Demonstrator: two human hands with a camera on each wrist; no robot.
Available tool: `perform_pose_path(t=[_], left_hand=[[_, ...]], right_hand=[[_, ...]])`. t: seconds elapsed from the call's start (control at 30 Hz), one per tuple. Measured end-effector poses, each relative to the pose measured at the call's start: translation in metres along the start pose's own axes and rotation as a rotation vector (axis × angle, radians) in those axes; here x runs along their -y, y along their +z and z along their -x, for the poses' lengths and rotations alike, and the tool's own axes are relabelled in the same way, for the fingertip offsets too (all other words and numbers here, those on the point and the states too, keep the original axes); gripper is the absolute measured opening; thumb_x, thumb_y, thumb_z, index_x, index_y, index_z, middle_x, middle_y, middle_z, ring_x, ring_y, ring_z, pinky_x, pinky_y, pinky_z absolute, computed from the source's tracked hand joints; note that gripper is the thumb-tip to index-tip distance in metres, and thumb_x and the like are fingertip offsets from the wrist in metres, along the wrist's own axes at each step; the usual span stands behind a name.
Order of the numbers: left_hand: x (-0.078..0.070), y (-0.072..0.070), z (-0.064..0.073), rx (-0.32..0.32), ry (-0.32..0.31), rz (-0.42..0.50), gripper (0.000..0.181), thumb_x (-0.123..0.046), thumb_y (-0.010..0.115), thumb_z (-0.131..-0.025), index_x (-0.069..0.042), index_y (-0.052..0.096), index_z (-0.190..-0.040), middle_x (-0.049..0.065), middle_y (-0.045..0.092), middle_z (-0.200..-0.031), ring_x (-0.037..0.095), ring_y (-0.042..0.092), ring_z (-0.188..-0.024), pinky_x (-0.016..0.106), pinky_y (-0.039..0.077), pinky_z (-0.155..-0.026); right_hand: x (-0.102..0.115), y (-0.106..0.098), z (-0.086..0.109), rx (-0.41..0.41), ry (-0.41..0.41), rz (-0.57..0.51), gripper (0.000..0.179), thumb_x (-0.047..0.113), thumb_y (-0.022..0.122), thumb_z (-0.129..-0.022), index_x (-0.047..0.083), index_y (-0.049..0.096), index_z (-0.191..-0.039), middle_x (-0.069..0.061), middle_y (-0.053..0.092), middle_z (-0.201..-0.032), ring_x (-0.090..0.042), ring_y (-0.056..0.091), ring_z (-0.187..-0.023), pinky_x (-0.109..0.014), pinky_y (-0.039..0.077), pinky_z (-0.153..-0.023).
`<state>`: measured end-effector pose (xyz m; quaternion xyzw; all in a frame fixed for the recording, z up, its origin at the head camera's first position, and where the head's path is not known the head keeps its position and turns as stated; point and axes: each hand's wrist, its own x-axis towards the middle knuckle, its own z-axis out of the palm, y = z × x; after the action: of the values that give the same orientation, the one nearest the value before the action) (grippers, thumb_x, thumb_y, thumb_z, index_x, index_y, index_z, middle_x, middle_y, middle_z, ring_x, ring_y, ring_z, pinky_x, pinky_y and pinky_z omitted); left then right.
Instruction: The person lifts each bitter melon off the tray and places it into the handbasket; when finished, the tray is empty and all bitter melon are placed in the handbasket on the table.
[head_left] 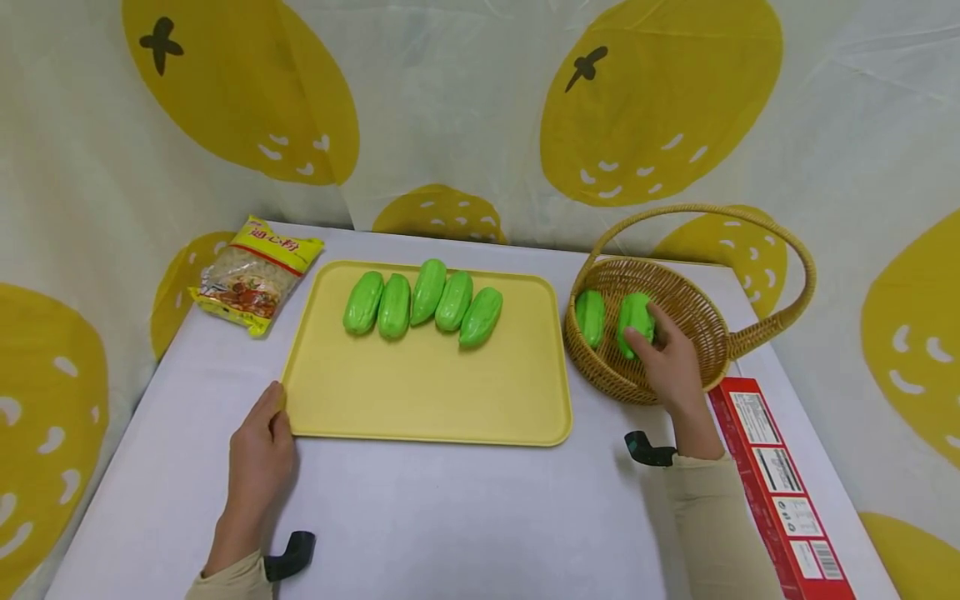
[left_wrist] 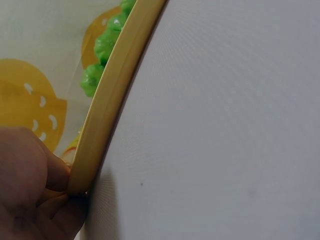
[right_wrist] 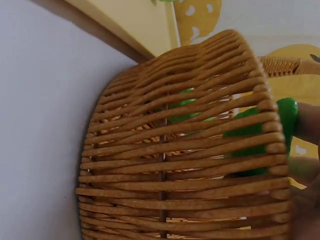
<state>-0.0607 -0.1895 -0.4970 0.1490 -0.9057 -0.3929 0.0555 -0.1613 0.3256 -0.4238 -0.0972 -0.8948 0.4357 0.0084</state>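
My right hand (head_left: pixel 671 362) reaches into a round wicker basket (head_left: pixel 611 383) and grips a shiny, oblong green vegetable (head_left: pixel 634 321) between thumb and fingers. Through the weave in the right wrist view, part of that green vegetable (right_wrist: pixel 287 120) shows near the rim. A second green vegetable (head_left: pixel 591 318) lies at the basket's left side. At the near left corner of a yellow tray (head_left: pixel 420 400), my left hand (head_left: pixel 261 446) pinches the rim, as the tray edge (left_wrist: pixel 107 105) in the left wrist view confirms. Several similar green vegetables (head_left: pixel 427 292) lie in a row along the tray's far side.
A yellow noodle packet (head_left: pixel 255 275) lies left of the tray at the back. Beside the right forearm is a long red box (head_left: pixel 780 483). The basket's tall handle (head_left: pixel 806 275) arches over it. A fruit-patterned curtain (head_left: pixel 450 100) hangs behind the white table (head_left: pixel 450 517).
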Motion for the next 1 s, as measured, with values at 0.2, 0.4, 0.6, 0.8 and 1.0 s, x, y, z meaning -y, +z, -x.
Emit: perform_pose_path(t=[0.2, 0.4, 0.6, 0.8, 1.0], left_hand=[[0.002, 0.001, -0.001, -0.006, 0.013, 0.009, 0.051, 0.0, 0.041, -0.106, 0.002, 0.032, -0.157, 0.02, 0.036, -0.163, 0.038, 0.035, -0.152, 0.057, 0.037, -0.12], [0.001, 0.001, -0.001, -0.009, 0.014, 0.008, 0.051, 0.001, 0.041, -0.106, 0.003, 0.032, -0.156, 0.021, 0.036, -0.162, 0.039, 0.036, -0.151, 0.057, 0.037, -0.119], [0.002, 0.0, -0.001, -0.006, 0.006, 0.01, 0.051, 0.0, 0.041, -0.106, 0.002, 0.032, -0.157, 0.021, 0.036, -0.163, 0.038, 0.035, -0.151, 0.057, 0.037, -0.12], [0.004, 0.0, -0.001, 0.002, -0.003, 0.002, 0.052, 0.0, 0.04, -0.106, 0.002, 0.031, -0.157, 0.02, 0.035, -0.163, 0.038, 0.035, -0.152, 0.057, 0.036, -0.12], [0.004, 0.001, -0.001, -0.001, -0.003, 0.006, 0.052, -0.001, 0.04, -0.107, 0.001, 0.031, -0.158, 0.019, 0.034, -0.164, 0.037, 0.034, -0.152, 0.057, 0.037, -0.12]], right_hand=[[-0.003, 0.002, -0.012, 0.07, -0.012, 0.033, 0.075, 0.042, 0.054, -0.105, 0.012, 0.018, -0.164, -0.027, 0.03, -0.164, -0.046, 0.036, -0.146, -0.064, 0.034, -0.12], [-0.006, 0.005, -0.021, 0.095, -0.003, 0.064, 0.075, 0.042, 0.053, -0.105, 0.012, 0.017, -0.165, -0.027, 0.029, -0.164, -0.046, 0.036, -0.147, -0.063, 0.034, -0.12], [-0.007, 0.006, -0.029, 0.158, 0.048, 0.024, 0.074, 0.038, 0.054, -0.105, 0.013, 0.017, -0.165, -0.025, 0.022, -0.167, -0.045, 0.026, -0.152, -0.062, 0.028, -0.124], [-0.008, 0.007, -0.035, 0.211, 0.081, 0.022, 0.075, 0.034, 0.054, -0.106, 0.012, 0.014, -0.165, -0.025, 0.017, -0.169, -0.045, 0.017, -0.156, -0.063, 0.02, -0.127], [-0.008, 0.008, -0.038, 0.257, 0.099, 0.05, 0.077, 0.033, 0.052, -0.107, 0.007, 0.008, -0.165, -0.034, 0.019, -0.165, -0.049, 0.025, -0.152, -0.066, 0.028, -0.122]])
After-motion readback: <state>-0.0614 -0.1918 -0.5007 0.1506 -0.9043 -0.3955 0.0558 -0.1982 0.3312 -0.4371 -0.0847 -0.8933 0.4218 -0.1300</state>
